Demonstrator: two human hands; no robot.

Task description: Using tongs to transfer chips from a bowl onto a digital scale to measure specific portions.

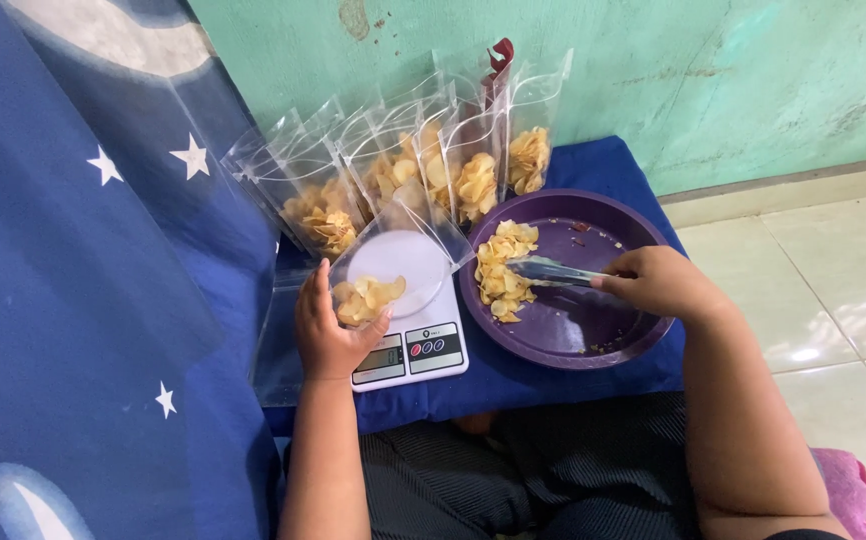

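We note left hand [328, 325] clasping bag [385, 268] on scale [415, 345]; right hand [661, 282], at 3 o'clock, pinches tongs [553, 271] (tips among chips [501, 272])

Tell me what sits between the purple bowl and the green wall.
In the head view, a row of clear pouches partly filled with chips stands on the blue cushion, between the purple bowl and the green wall.

Filled pouches [423, 170] wall off the back, scale [415, 345] crowds the purple basin [563, 345] on its left; basin's right half lies open, tiled floor [833, 270] beyond lies free.
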